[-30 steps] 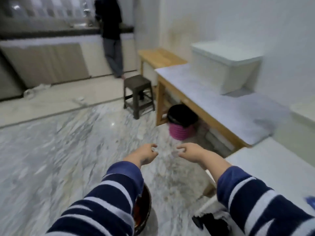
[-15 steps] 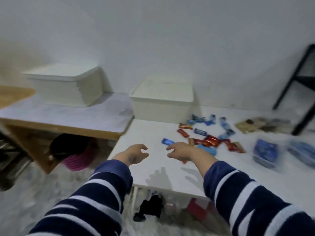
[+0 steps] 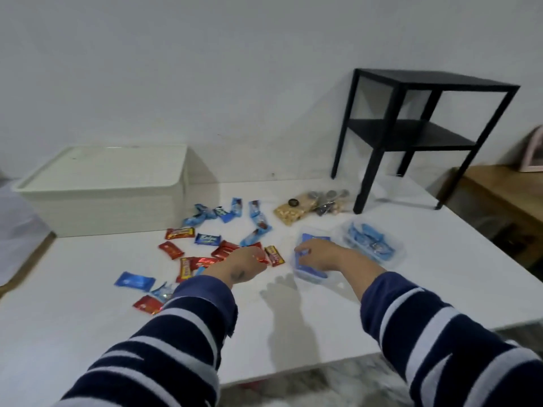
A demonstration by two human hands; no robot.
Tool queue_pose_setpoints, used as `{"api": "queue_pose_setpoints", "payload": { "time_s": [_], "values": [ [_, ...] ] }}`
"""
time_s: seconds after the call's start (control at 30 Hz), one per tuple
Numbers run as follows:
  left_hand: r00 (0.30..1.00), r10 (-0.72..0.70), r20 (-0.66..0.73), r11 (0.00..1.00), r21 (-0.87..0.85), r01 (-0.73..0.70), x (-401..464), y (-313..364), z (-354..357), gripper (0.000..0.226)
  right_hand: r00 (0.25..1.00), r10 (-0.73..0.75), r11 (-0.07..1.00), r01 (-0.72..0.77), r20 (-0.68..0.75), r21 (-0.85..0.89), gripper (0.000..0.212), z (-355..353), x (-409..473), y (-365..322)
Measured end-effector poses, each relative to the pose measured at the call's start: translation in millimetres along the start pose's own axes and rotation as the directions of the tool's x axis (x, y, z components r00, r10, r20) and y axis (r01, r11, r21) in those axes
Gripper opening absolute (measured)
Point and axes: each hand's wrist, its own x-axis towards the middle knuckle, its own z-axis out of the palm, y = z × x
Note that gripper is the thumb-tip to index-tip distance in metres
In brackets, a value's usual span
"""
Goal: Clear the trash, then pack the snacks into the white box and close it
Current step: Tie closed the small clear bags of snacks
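A lidded white plastic box (image 3: pixel 108 189) sits at the back left of a white table (image 3: pixel 293 324), beside scattered red and blue foil-wrapped snacks (image 3: pixel 205 248). The left hand (image 3: pixel 239 267) pinches a red wrapper (image 3: pixel 260 257); the right hand (image 3: pixel 318 257) grasps a clear plastic tray (image 3: pixel 311 273) of blue packets. A black metal side table (image 3: pixel 411 136) stands behind.

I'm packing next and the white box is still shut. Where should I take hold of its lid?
Grip the lid by its overhanging rim at the near right corner, coming from the snack side. The lip juts past the ribbed wall there, and that corner is nearest the hands.
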Motion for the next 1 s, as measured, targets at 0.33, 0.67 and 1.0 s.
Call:
{"api": "queue_pose_setpoints", "payload": {
  "time_s": [0.33, 0.67, 1.0],
  "values": [
    [0.994, 0.103, -0.034, 0.994, -0.016, -0.104, 139, 33, 0, 0.047, 0.986, 0.128, 0.965, -0.101, -0.102, 0.241, 0.040, -49, 91, 78],
    [0.976, 0.114, -0.185, 0.972, -0.184, -0.148, 291, 33, 2, 0.070, 0.945, 0.216, 0.927, -0.119, -0.247, 0.355, 0.025, -92, 220, 118],
    [0.957, 0.171, -0.236, 0.932, -0.276, -0.235, 335, 14, 44, 0.082, 0.920, 0.272, 0.923, -0.167, -0.282, 0.346, 0.026, -103, 297, 127]
  ]
}}
